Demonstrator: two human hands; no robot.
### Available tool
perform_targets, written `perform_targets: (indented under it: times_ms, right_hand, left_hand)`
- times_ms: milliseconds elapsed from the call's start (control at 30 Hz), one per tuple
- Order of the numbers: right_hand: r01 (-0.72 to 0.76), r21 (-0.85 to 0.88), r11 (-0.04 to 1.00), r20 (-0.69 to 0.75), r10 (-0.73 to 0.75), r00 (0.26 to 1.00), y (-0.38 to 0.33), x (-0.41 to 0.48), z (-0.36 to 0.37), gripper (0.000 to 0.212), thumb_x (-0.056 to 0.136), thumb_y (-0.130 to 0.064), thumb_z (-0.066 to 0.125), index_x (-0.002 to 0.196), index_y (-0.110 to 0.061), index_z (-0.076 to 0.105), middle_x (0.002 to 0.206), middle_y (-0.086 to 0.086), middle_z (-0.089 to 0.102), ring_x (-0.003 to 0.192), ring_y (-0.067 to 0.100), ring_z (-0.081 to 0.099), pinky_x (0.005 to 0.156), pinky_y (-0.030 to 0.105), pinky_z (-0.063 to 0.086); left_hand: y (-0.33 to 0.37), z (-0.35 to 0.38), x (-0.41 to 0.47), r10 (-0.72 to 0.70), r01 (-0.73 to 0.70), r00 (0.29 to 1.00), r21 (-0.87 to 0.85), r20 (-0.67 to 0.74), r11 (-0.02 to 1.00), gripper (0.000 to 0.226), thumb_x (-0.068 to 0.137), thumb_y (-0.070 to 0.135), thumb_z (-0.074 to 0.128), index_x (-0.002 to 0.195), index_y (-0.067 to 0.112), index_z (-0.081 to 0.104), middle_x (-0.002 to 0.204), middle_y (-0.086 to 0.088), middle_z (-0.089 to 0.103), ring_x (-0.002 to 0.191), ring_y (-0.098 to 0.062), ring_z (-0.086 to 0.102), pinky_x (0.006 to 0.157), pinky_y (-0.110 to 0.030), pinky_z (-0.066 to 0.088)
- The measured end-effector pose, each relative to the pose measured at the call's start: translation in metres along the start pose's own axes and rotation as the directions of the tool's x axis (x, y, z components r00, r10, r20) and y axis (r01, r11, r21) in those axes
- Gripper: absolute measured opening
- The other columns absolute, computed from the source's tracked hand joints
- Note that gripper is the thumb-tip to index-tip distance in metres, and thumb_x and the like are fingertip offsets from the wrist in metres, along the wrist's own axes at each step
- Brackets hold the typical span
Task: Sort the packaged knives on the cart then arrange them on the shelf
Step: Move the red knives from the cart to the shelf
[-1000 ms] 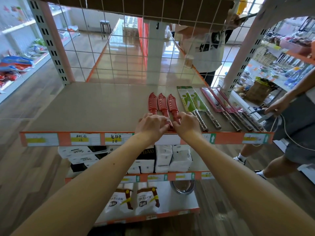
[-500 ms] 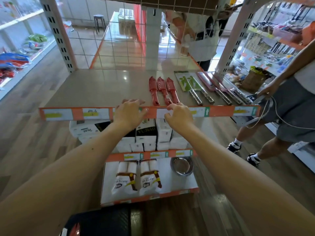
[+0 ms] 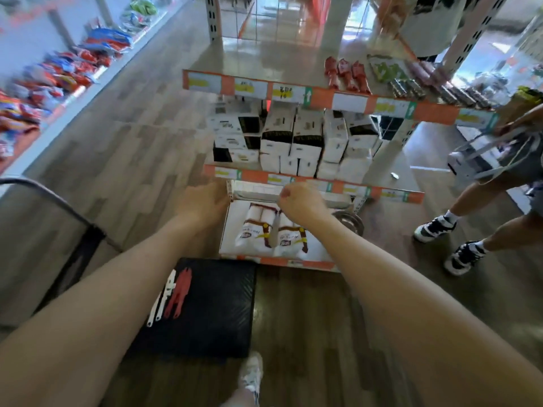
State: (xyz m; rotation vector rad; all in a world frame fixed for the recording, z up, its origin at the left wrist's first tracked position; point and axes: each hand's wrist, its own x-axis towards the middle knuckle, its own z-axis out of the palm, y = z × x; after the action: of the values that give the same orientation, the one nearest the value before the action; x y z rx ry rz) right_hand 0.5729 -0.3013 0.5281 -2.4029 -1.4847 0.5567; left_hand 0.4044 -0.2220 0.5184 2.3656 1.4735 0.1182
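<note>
Three red packaged knives point(image 3: 346, 74) lie side by side on the top shelf point(image 3: 264, 58), with green-carded knives point(image 3: 388, 73) and several steel-handled ones point(image 3: 458, 91) to their right. On the black cart deck point(image 3: 211, 306) below me lie red knives point(image 3: 179, 292) and white knives point(image 3: 163, 298). My left hand point(image 3: 202, 202) and my right hand point(image 3: 302, 199) hang in the air in front of the lower shelf edge, both holding nothing, fingers loosely curled. The frame is blurred.
White and black boxes point(image 3: 293, 139) fill the middle shelf; white bags point(image 3: 273, 233) and a steel bowl point(image 3: 351, 220) sit on the bottom one. Another person's legs and shoes point(image 3: 446, 239) stand at the right. The cart handle point(image 3: 53, 198) is at left. Snack packs point(image 3: 44, 77) line the left wall.
Both hands have left the red knives on the top shelf and dropped to the lower shelf level. My view has tilted down, bringing the cart and its knives into sight.
</note>
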Motion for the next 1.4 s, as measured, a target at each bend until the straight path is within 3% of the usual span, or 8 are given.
perform_targets:
  times_ms: [167,267,467,667,967,1067,1233,1400]
  right_hand:
    - [0.06,0.046,0.997,0.052,-0.062,0.997,-0.05,-0.027,0.035,0.027,0.091,-0.019,0.048,0.11,-0.006,0.063,0.112,0.011,0.063,0.101,0.027,0.059,0.082,0.033,0.048]
    - [0.057,0.059,0.997,0.127,-0.065,0.99,-0.078,-0.03,0.069,0.029,0.091,-0.019,0.048,0.112,-0.005,0.063,0.116,0.012,0.063,0.104,0.028,0.059,0.089,0.04,0.051]
    - [-0.02,0.068,0.997,0.199,0.006,0.98,-0.136,-0.021,0.152,0.028,0.092,-0.02,0.049,0.116,-0.008,0.06,0.121,0.012,0.06,0.11,0.026,0.055,0.091,0.034,0.045]
    - [-0.131,0.059,0.99,0.247,0.113,0.962,-0.165,0.011,0.252,0.025,0.092,-0.024,0.051,0.111,-0.011,0.062,0.107,0.009,0.064,0.092,0.02,0.058,0.081,0.035,0.053]
    - [-0.281,-0.02,0.959,0.366,0.269,0.891,-0.136,0.062,0.428,0.023,0.092,-0.028,0.054,0.11,-0.017,0.061,0.106,0.004,0.064,0.092,0.019,0.061,0.078,0.034,0.054]
    - [-0.274,-0.001,0.962,0.381,0.254,0.889,-0.115,0.076,0.502,0.019,0.092,-0.029,0.054,0.104,-0.016,0.062,0.102,0.003,0.064,0.085,0.016,0.059,0.072,0.031,0.052]
    - [-0.286,0.054,0.957,0.397,0.243,0.885,-0.081,0.081,0.616,0.025,0.093,-0.033,0.051,0.103,-0.012,0.062,0.104,0.006,0.065,0.095,0.024,0.062,0.079,0.036,0.051]
    - [-0.317,0.069,0.946,0.395,0.266,0.879,-0.054,0.088,0.694,0.029,0.093,-0.035,0.051,0.102,-0.01,0.062,0.104,0.01,0.065,0.098,0.029,0.061,0.075,0.033,0.045]
  left_hand:
    - [-0.052,-0.001,-0.032,-0.07,0.072,0.997,-0.058,0.042,0.996,0.041,0.094,0.037,0.041,0.134,0.03,0.045,0.118,-0.016,0.063,0.107,-0.035,0.059,0.092,-0.041,0.046]
    - [-0.086,0.002,-0.043,-0.103,0.106,0.992,-0.032,0.074,0.994,0.039,0.094,0.037,0.044,0.129,0.021,0.053,0.121,-0.015,0.062,0.112,-0.034,0.056,0.095,-0.04,0.045]
    - [-0.187,0.022,-0.033,-0.17,0.189,0.966,-0.087,0.194,0.978,0.04,0.092,0.035,0.045,0.127,0.018,0.055,0.126,-0.013,0.06,0.116,-0.032,0.054,0.098,-0.041,0.045]
    - [-0.287,0.072,-0.009,-0.195,0.235,0.945,-0.13,0.263,0.963,0.039,0.092,0.037,0.048,0.125,0.018,0.056,0.122,-0.005,0.063,0.114,-0.025,0.057,0.092,-0.037,0.048]
    - [-0.375,0.228,0.017,-0.236,0.285,0.902,-0.089,0.362,0.954,0.04,0.093,0.038,0.045,0.127,0.02,0.054,0.124,-0.005,0.062,0.112,-0.026,0.057,0.092,-0.043,0.049]
    - [-0.402,0.299,0.024,-0.265,0.316,0.894,-0.09,0.362,0.944,0.04,0.093,0.038,0.045,0.128,0.02,0.053,0.124,-0.003,0.062,0.11,-0.024,0.058,0.091,-0.041,0.049]
    - [-0.445,0.409,0.017,-0.293,0.335,0.883,-0.055,0.365,0.941,0.032,0.094,0.035,0.046,0.117,0.017,0.059,0.118,-0.005,0.064,0.108,-0.026,0.059,0.09,-0.041,0.049]
    - [-0.476,0.49,0.022,-0.301,0.357,0.877,-0.088,0.375,0.93,0.036,0.093,0.034,0.048,0.124,0.016,0.055,0.119,-0.009,0.064,0.109,-0.028,0.058,0.091,-0.042,0.049]
